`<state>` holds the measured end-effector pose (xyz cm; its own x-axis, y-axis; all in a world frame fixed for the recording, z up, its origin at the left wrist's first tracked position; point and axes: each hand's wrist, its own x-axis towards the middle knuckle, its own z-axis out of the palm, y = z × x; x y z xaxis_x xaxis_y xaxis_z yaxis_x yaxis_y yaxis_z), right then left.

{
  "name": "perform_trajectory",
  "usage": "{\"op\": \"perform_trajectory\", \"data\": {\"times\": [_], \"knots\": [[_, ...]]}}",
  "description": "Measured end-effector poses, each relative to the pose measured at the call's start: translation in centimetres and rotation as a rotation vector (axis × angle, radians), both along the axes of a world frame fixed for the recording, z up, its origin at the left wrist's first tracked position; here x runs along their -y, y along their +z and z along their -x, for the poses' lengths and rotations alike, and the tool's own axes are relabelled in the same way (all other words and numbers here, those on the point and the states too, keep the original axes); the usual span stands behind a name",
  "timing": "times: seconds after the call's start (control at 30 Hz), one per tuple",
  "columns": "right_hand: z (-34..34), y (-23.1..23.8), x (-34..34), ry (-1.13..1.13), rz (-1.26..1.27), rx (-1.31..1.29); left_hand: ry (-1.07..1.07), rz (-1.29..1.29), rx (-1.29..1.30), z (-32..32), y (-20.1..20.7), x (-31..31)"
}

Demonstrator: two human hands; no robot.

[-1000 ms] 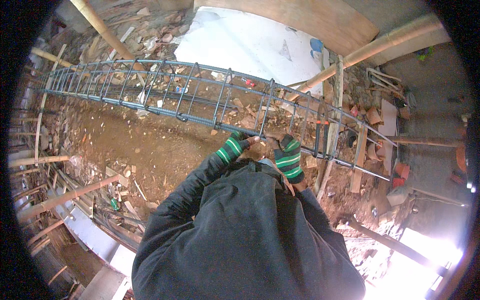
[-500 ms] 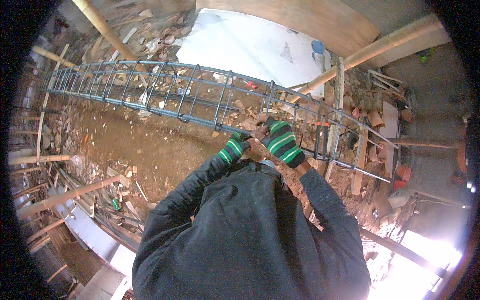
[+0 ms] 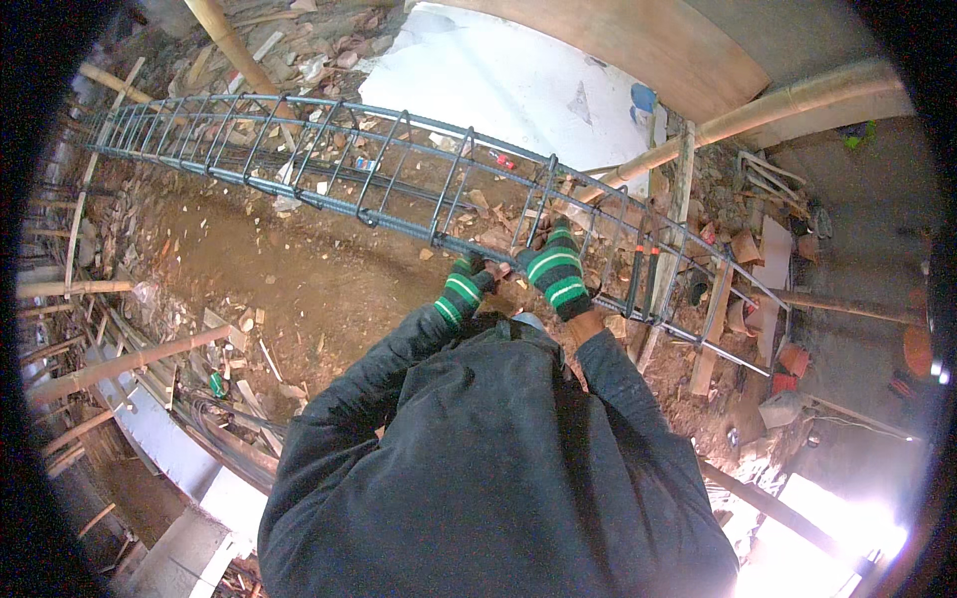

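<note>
Along rebar cage [image 3: 436, 238], L hand [image 3: 472, 283] & R hand [image 3: 558, 267] working.
Fingers bending nr. lower bar [image 3: 399, 225], can't tell if clamped.

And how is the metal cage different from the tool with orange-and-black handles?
The metal cage is long and many-barred; the tool is much shorter, with two handles. The cage is blue-grey; the tool shows orange and black. The left hand and right hand are at the cage; neither holds the tool. Both have long, thin parts.
</note>
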<state>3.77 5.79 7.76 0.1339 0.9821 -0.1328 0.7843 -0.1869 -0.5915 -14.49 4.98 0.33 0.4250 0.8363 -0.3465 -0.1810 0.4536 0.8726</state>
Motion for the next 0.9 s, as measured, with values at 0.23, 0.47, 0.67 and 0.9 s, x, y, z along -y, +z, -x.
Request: {"op": "perform_trajectory", "data": {"times": [0.23, 0.47, 0.67, 0.9], "knots": [[-1.4, -4.0, -1.9, 0.281, 0.072, 0.316, 0.050, 0.024, 0.164, -0.3, 2.2, 0.1], [0.2, 0.6, 0.2, 0.109, 0.041, 0.096, -0.234, 0.031, 0.018, 1.2, 3.9, -1.4], [2.0, 1.0, 7.7, -0.184, -0.174, -0.463, -0.305, -0.060, -0.033, 1.3, 2.9, -2.1], [0.1, -10.0, 8.7, -0.450, 0.082, -0.817, -0.335, 0.135, 0.009, 0.9, 2.1, -2.2]]}}
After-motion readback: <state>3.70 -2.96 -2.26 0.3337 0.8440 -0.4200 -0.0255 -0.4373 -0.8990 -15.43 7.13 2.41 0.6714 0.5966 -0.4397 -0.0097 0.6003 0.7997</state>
